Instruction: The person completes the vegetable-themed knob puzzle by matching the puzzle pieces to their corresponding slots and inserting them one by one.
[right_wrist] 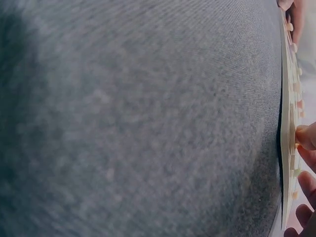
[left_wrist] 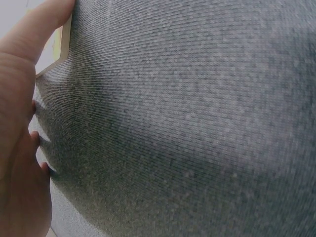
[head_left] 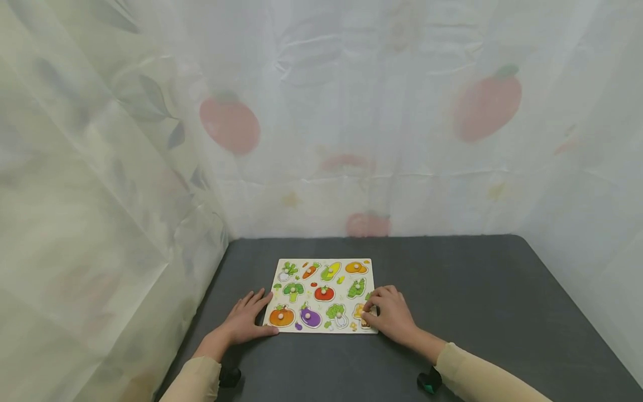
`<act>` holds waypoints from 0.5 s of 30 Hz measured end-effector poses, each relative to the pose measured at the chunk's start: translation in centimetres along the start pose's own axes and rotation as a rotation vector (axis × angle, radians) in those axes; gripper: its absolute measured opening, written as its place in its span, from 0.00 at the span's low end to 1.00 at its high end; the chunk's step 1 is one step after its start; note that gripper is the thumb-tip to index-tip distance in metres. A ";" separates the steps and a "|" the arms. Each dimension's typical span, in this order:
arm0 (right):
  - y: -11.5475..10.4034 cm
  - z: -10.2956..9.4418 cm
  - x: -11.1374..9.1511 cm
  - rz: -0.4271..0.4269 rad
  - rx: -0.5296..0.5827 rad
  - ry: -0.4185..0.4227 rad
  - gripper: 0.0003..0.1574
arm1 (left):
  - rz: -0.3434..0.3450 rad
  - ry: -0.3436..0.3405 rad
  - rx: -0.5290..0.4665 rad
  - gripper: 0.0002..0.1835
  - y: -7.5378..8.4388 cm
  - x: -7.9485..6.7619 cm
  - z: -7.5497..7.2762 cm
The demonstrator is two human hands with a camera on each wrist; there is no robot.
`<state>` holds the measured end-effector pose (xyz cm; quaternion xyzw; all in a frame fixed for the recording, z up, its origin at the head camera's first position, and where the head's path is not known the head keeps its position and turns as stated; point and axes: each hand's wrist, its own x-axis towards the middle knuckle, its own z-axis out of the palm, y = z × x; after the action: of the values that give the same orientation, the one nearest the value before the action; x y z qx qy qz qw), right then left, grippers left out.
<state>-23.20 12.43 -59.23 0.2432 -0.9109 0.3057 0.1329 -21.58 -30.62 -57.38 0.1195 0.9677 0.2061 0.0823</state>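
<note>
A wooden knob puzzle board [head_left: 311, 277] with pictures of vegetables lies flat on the dark table. Along its left edge, my left hand [head_left: 246, 321] rests with fingers spread, the thumb against the near left corner; the left wrist view shows that thumb [left_wrist: 42, 24] over the corner. My right hand [head_left: 394, 315] is at the near right corner, thumb and forefinger pinching a yellow-and-brown puzzle piece [head_left: 359, 311], partly hidden by the fingers. Beside it sits a leafy cabbage piece [head_left: 337, 314]. In the right wrist view, the fingertips [right_wrist: 305, 136] meet the board's top, seen edge-on.
Other pieces with knobs sit in the board, among them a pumpkin [head_left: 282, 317], an eggplant [head_left: 310, 317] and a tomato [head_left: 324, 293]. The grey table [head_left: 477, 296] extends around the board. A printed curtain [head_left: 311, 111] hangs behind and at both sides.
</note>
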 end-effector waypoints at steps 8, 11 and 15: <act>-0.2 0.1 0.0 0.004 -0.017 -0.009 0.09 | -0.003 0.024 0.014 0.60 -1.0 0.4 0.7; -0.3 0.1 0.0 0.007 -0.020 -0.008 0.09 | 0.002 0.015 0.002 0.59 -0.7 0.3 0.4; -0.3 0.1 0.0 0.004 -0.021 -0.009 0.09 | 0.021 0.009 -0.016 0.58 -0.2 0.0 0.1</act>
<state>-23.06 12.16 -59.14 0.2415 -0.9151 0.2952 0.1307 -21.58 -30.81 -57.56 0.1279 0.9651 0.2151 0.0767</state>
